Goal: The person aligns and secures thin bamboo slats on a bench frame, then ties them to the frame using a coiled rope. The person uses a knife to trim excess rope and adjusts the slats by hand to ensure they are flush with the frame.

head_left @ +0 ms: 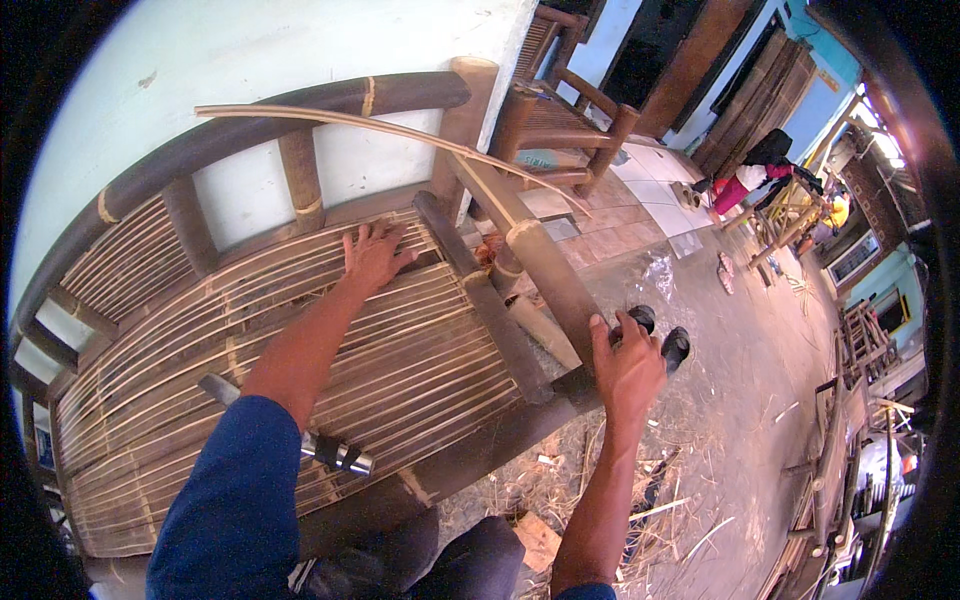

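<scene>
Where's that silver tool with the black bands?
The silver tool is low and left of centre in the head view, lying on the slatted bench seat near the thick front rail, partly hidden by the person's left arm.

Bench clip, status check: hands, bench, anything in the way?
Left hand open on slatted bench seat. Right hand at armrest's front end. Silvery, black-banded tool lying on seat, partly hidden.
</scene>
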`<state>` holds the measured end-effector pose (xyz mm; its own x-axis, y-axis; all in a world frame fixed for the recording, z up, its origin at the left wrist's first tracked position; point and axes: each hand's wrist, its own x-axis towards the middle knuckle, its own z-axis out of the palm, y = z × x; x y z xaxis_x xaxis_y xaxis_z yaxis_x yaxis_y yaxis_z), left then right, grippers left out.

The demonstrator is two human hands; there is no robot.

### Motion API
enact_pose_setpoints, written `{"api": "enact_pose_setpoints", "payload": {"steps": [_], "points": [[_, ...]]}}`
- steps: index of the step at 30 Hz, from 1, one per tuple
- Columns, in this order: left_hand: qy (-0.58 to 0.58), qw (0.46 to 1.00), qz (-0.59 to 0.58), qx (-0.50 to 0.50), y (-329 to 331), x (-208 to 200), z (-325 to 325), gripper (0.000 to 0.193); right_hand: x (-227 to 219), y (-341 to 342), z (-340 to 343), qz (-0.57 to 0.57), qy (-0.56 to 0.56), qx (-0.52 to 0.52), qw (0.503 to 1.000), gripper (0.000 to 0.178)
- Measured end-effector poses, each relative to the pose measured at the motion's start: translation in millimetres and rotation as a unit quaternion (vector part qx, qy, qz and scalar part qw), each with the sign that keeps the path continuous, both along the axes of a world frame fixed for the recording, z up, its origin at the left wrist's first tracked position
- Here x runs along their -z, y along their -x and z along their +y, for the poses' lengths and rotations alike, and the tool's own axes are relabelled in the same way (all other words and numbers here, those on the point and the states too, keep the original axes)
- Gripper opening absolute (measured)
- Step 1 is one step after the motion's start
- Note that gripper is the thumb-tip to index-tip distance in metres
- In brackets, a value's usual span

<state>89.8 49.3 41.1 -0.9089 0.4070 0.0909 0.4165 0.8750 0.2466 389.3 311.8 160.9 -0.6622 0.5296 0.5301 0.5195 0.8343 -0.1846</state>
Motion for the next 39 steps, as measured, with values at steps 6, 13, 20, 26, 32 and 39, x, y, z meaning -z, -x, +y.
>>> {"api": "enact_pose_setpoints", "payload": {"steps": [6,13,20,26,32,39], "points": [[0.052,0.993,-0.074,0.070,-10,-4,-22,0.109,0,0,-2,0.000,0.001,0.006,1.000,0.047],[0.077,0.991,-0.063,0.095,-14,-4,-16,0.092,0,-1,2,0.000,0.017,0.004,1.000,0.049],[0.060,0.998,-0.020,0.032,-47,3,-35,0.074,3,-1,3,-0.015,-0.019,0.014,1.000,0.046],[-0.016,0.999,0.031,-0.021,-41,2,-34,0.075,3,-5,2,0.007,-0.021,-0.012,1.000,0.044],[-0.012,0.999,0.011,-0.044,-39,1,-31,0.080,2,-6,2,0.001,-0.006,-0.019,1.000,0.044],[-0.040,0.982,0.175,0.063,-65,13,-62,0.059,5,-6,3,0.015,0.007,-0.005,1.000,0.043]]}}
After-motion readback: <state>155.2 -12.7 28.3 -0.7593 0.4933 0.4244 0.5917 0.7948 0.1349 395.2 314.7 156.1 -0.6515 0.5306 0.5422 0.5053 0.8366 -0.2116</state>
